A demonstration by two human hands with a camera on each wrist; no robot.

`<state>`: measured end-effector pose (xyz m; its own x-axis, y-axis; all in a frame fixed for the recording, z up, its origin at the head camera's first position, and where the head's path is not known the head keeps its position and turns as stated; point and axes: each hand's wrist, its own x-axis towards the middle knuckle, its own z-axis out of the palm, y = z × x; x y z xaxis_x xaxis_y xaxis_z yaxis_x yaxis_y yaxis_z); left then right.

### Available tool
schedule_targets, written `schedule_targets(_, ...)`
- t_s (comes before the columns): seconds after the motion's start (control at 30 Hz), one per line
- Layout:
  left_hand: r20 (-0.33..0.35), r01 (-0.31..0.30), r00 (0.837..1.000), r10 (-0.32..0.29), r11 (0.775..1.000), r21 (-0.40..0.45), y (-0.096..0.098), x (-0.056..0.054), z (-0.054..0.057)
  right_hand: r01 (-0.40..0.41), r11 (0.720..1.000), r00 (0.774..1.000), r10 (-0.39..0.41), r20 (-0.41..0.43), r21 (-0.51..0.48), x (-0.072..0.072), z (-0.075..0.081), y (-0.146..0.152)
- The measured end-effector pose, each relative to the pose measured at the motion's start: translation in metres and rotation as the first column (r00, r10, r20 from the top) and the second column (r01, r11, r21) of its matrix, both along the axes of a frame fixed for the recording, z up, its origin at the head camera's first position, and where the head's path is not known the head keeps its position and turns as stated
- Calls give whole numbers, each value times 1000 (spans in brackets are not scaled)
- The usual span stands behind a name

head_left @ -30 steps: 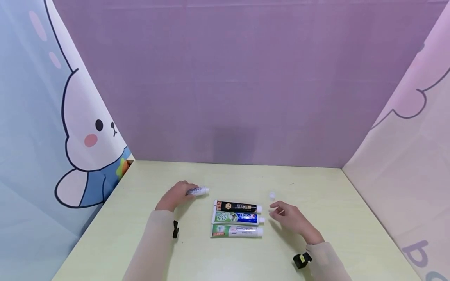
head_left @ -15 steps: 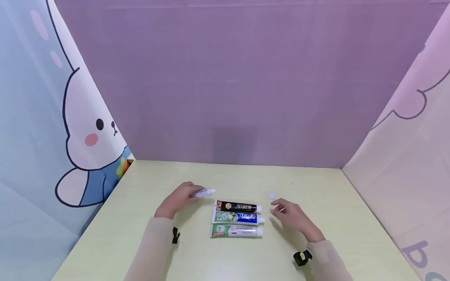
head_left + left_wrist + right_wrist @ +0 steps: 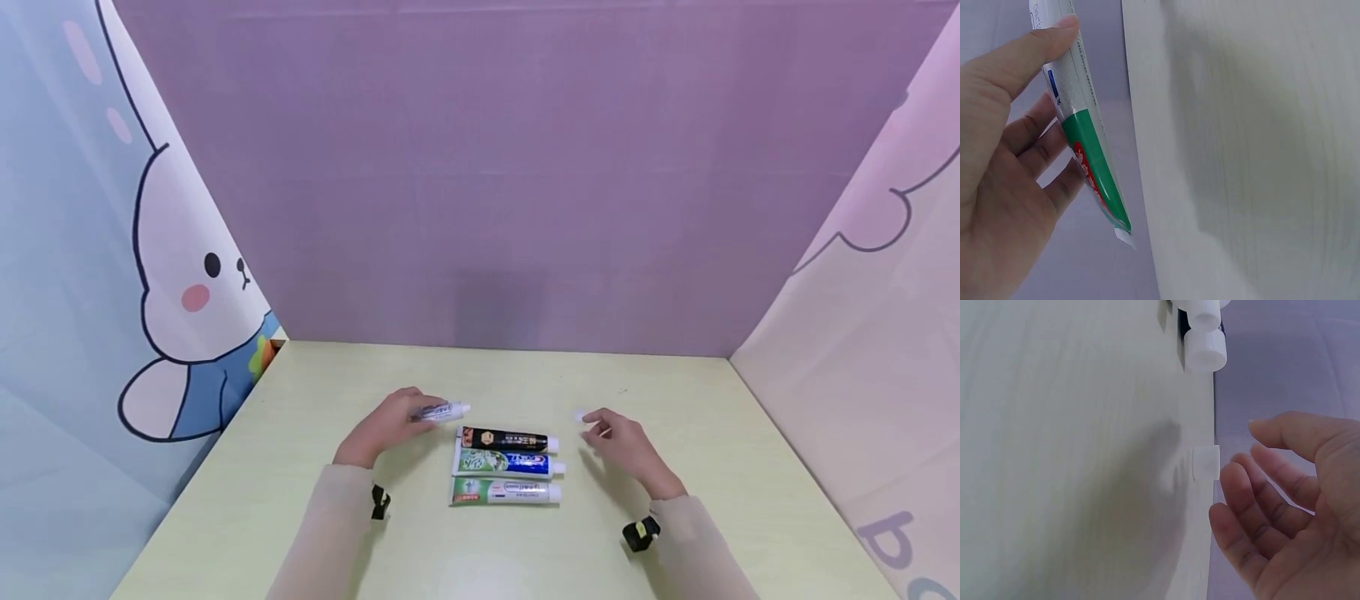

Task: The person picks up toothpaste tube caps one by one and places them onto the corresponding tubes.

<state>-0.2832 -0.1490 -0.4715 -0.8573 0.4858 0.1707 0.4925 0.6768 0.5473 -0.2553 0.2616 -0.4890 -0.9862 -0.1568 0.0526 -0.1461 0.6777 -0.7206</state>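
Between thumb and fingers, my left hand (image 3: 386,425) holds a white toothpaste tube (image 3: 447,411) above the table, its narrow white end pointing right. The left wrist view shows that tube's green and red lower part (image 3: 1094,162), with the thumb pressed along its white side. My right hand (image 3: 624,446) hovers by a small white cap (image 3: 1206,462) standing on the table. Its thumb and fingers are apart and loosely bent, with the fingertips right beside the cap.
Three toothpaste tubes lie side by side between the hands: a black one (image 3: 502,440), a blue and green one (image 3: 517,463) and a white and green one (image 3: 517,492). Their white caps point right. A purple backdrop (image 3: 495,183) rises behind the pale table (image 3: 480,550).
My left hand has carried its toothpaste tube to the right, towards the middle. My right hand has moved slightly away from me, up to the small white cap.
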Motion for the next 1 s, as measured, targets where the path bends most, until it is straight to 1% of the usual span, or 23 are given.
schedule_targets(0.13,20,-2,1000,2,1000,7,5,0,-2,19,1000,999,-19,-26,0,-8,1,0)
schedule_targets(0.23,32,5,999,-6,1000,15,8,0,-3,37,999,999,-37,-17,4,-12,2,-1)
schedule_targets(0.47,15,32,999,-32,999,4,15,2,-2,40,999,999,-40,-3,21,-25,1,-4)
schedule_targets(0.57,8,39,999,-39,999,14,17,1,-3,37,999,999,-37,11,35,-30,-1,-5)
schedule_targets(0.7,17,52,998,-53,998,40,19,1,-4,31,998,999,-32,35,47,-34,-3,-6)
schedule_targets(0.87,26,59,998,-59,998,30,22,2,-1,34,999,998,-36,49,42,-38,-6,-8)
schedule_targets(1.0,34,65,997,-66,997,33,25,1,0,37,999,997,-40,65,37,-39,-9,-10)
